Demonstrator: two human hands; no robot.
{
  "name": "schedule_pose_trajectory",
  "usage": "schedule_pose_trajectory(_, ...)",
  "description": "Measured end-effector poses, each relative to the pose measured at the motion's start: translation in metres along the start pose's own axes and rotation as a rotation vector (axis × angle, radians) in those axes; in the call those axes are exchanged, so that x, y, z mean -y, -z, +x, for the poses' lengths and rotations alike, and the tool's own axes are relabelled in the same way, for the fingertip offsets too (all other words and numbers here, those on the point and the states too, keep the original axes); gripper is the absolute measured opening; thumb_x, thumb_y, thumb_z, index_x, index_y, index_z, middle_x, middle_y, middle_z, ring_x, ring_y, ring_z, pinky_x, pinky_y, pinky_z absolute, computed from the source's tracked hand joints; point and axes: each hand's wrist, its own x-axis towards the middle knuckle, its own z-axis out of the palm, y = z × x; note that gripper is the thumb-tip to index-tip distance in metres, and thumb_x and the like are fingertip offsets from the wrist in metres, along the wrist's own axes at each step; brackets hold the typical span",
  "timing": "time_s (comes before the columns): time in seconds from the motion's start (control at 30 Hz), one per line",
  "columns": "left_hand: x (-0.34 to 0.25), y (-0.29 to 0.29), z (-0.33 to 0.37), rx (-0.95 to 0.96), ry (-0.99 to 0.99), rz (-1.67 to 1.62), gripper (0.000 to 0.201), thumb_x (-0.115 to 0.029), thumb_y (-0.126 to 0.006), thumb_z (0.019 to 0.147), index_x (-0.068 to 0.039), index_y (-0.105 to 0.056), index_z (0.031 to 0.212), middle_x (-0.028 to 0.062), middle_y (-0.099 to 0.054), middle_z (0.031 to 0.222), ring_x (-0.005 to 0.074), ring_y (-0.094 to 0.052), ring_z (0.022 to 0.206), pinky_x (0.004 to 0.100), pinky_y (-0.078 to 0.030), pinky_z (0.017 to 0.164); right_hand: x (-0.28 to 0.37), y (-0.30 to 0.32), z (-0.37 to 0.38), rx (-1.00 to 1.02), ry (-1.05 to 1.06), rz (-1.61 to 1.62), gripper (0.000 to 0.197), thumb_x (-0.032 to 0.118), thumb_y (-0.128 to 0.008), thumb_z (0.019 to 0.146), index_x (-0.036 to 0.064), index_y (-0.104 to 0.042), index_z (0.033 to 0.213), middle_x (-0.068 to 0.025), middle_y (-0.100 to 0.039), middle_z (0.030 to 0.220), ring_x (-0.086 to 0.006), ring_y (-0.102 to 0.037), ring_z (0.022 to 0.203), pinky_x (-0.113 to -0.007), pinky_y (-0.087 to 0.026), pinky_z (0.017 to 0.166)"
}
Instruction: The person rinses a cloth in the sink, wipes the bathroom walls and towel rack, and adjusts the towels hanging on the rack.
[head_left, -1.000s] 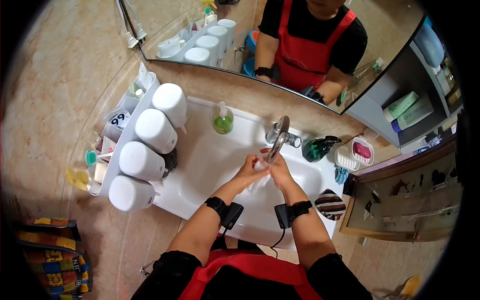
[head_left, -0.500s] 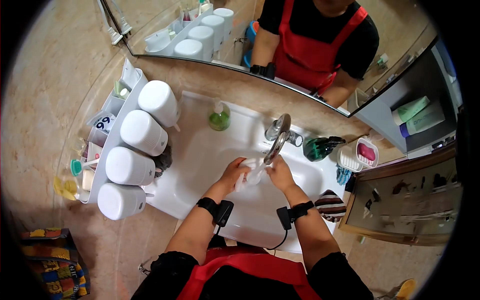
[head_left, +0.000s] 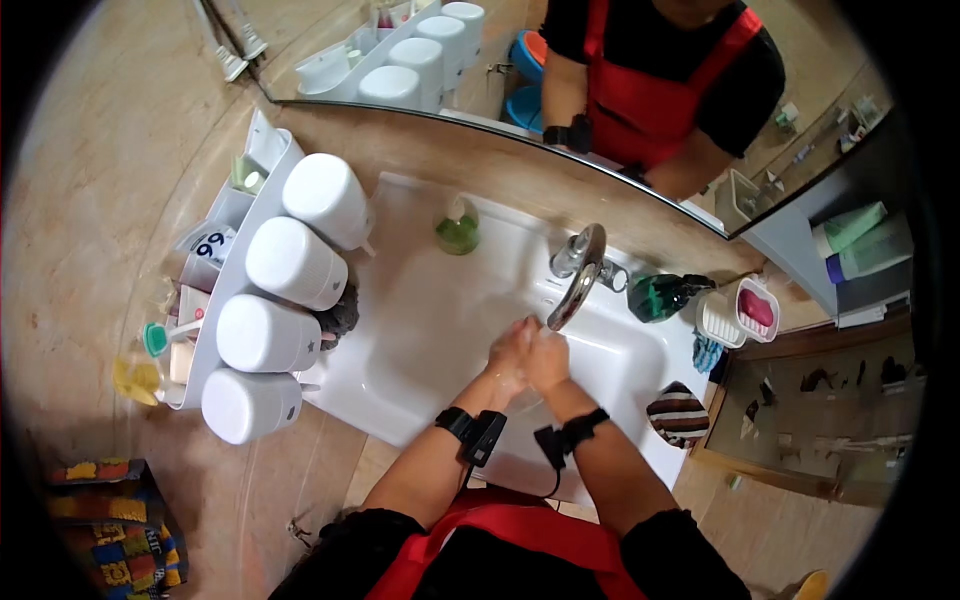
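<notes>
In the sink basin [head_left: 430, 330], just in front of the curved metal faucet [head_left: 580, 290], my two hands are pressed together. My left hand [head_left: 510, 358] is closed, and my right hand [head_left: 547, 360] is closed against it. The wet white cloth seen between them a moment before is now mostly covered by my fingers; a pale patch shows below the hands, too blurred to make out. Both wrists wear black straps with small boxes. A green soap pump bottle [head_left: 457, 232] stands behind the basin, left of the faucet.
Left of the sink, a wall rack [head_left: 235, 270] carries several white cups [head_left: 295, 262]. To the right are a dark green bottle [head_left: 660, 295], a soap dish [head_left: 757, 308] with pink soap, and a striped cloth [head_left: 679, 415]. A mirror [head_left: 490, 75] spans the wall behind.
My hands have come together and closed over the white cloth, which was spread between them. My right hand has moved left and down from beside the faucet. The view has shifted slightly.
</notes>
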Motion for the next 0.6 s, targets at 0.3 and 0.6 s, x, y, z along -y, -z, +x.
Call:
schedule_pose_trajectory(0.3, -0.019, -0.018, -0.023, -0.075, 0.1, -0.221, 0.034, -0.045, -0.049, 0.095, -0.014, -0.062, 0.102, 0.0035, -0.059, 0.088, 0.0175, -0.058, 0.078, 0.0351, -0.05, 0.064, 0.001, -0.01, -0.002, -0.193, 0.059, 0.155, 0.027, 0.033, -0.052, 0.093, 0.0065, -0.056, 0.095, -0.0227, -0.063, 0.074, -0.045, -0.061, 0.07, -0.052, -0.049, 0.061)
schedule_pose_trajectory(0.6, 0.003, -0.022, -0.031, -0.015, -0.55, 0.619, 0.028, -0.039, -0.047, 0.097, -0.016, -0.059, 0.108, 0.0011, -0.062, 0.102, 0.017, -0.06, 0.09, 0.0361, -0.049, 0.075, 0.016, 0.0, -0.011, -0.162, -0.05, 0.185, 0.025, 0.031, -0.053, 0.093, 0.0065, -0.056, 0.093, -0.0225, -0.064, 0.081, -0.0432, -0.062, 0.079, -0.051, -0.049, 0.068)
